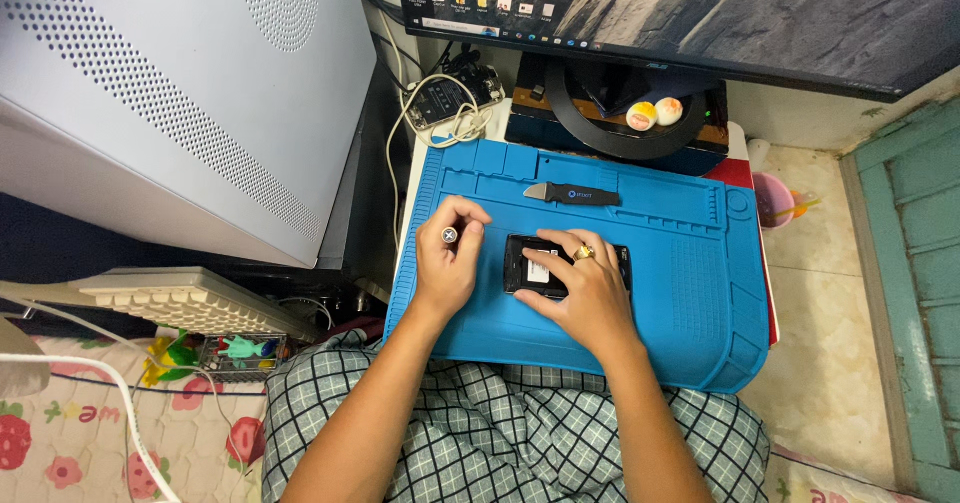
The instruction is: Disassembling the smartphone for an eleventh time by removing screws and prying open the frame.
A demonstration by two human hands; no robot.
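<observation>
Desk corner: white perforated computer case at left, 1 monitor above on its ring stand, tiled floor at right.
Work surface: 1 blue repair mat with moulded trays, resting across the lap and the table edge.
Device: 1 black opened phone lies flat on the mat's middle, partly under the right palm, inner label showing.
Right hand: fingers spread and pressed flat on the phone, pinning it; 1 ring.
Left hand: fingers closed round a screwdriver, only its round cap seen; tip hidden.
Doing it well: I judge the driver should stand upright, with steady downward pressure and the phone held from sliding.
Spare tool: 1 black pry tool beyond the phone, untouched.
Small items: 2 round toys on the stand.
</observation>
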